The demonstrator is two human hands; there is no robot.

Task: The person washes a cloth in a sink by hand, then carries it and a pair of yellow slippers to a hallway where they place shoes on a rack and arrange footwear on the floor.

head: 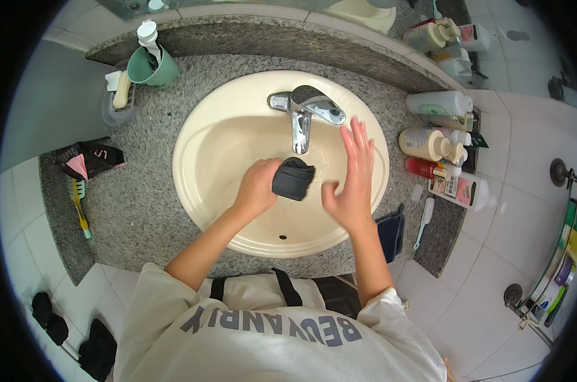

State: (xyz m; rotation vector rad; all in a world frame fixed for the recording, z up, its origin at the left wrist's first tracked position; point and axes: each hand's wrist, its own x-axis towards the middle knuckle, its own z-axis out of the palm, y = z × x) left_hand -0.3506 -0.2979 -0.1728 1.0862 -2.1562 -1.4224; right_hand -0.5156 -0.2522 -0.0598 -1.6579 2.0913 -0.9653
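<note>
My left hand (259, 187) grips a dark grey piece of fabric (293, 179), rolled or bunched, over the cream oval sink (212, 191). The fabric is just below the spout of the chrome faucet (300, 126); I cannot tell whether water runs. Wet and raised, my right hand (353, 179) is at the right side of the basin with its thumb apart from the fingers. Nothing is in it, and its fingertips come close to the end of the faucet lever.
Right of the sink stand several bottles (419, 143), with a toothbrush (424, 222) and a dark folded cloth (390, 234) nearer me. On the left are a green cup (159, 71), a soap dish (119, 102), a black packet (92, 160) and a yellow brush (79, 210). A mirror runs behind.
</note>
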